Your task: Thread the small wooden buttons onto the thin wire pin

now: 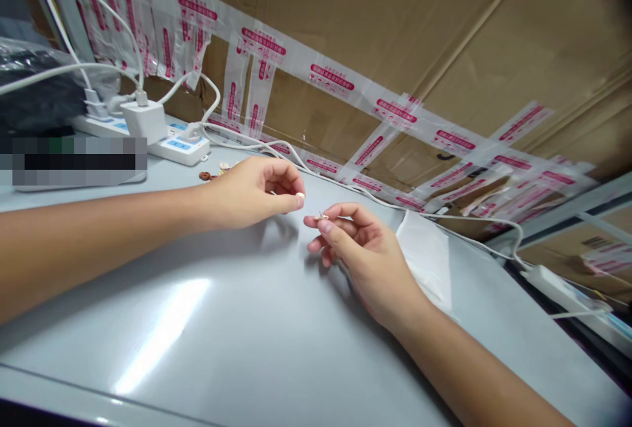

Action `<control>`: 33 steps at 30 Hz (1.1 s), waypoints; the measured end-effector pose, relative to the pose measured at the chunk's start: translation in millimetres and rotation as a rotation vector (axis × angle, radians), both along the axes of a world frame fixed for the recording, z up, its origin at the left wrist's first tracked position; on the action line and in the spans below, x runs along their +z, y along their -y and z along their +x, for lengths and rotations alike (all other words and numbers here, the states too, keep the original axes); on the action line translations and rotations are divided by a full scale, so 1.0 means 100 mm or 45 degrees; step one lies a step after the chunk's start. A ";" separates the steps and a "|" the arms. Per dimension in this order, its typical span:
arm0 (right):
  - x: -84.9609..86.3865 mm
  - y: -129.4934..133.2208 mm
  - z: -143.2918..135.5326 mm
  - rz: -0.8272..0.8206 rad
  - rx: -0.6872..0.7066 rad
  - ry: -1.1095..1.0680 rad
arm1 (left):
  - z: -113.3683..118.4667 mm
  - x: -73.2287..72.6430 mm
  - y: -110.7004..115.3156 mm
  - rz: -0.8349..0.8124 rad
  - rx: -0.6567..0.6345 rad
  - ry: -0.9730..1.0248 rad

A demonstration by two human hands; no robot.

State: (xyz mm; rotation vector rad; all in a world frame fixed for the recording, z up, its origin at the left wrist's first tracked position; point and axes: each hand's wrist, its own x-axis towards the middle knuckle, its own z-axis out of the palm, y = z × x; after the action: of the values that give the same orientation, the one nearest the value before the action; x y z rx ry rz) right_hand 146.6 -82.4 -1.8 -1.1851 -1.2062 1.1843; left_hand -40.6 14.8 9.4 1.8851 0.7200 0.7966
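Note:
Above the grey tabletop, my left hand [257, 193] pinches a small cream-coloured piece [301, 196] between thumb and index finger. It looks rounded, but the fingers cover most of it. Just to its right, my right hand [365, 249] is closed at thumb and index finger on a small pale disc-like piece [322, 217] with a thin pin standing up from it. A narrow gap separates the two hands. Behind my left wrist lie several small round pieces, among them a brown button-like one [204, 176] and a pale one [224, 167], partly hidden by the wrist.
A white power strip [185, 150] with a charger [144, 121] and cables stands at the back left. Large taped cardboard [405, 39] rises along the back. Right of my hand lies a white translucent bag [434, 262]; another strip [567, 292] sits at the right edge.

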 end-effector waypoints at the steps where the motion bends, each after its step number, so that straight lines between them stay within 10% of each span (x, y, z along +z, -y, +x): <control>1: 0.00 0.00 0.00 0.011 0.009 -0.025 | 0.00 0.00 0.01 -0.015 -0.011 0.017; 33: -0.01 -0.02 0.00 -0.227 0.065 -0.121 | 0.04 0.03 0.19 0.110 -0.166 -0.072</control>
State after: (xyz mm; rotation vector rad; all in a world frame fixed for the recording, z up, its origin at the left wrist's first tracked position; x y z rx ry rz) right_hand 146.7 -80.9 -2.4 -1.2207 -1.0825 1.3944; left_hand -37.0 -4.0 12.4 2.0171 0.5992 0.7038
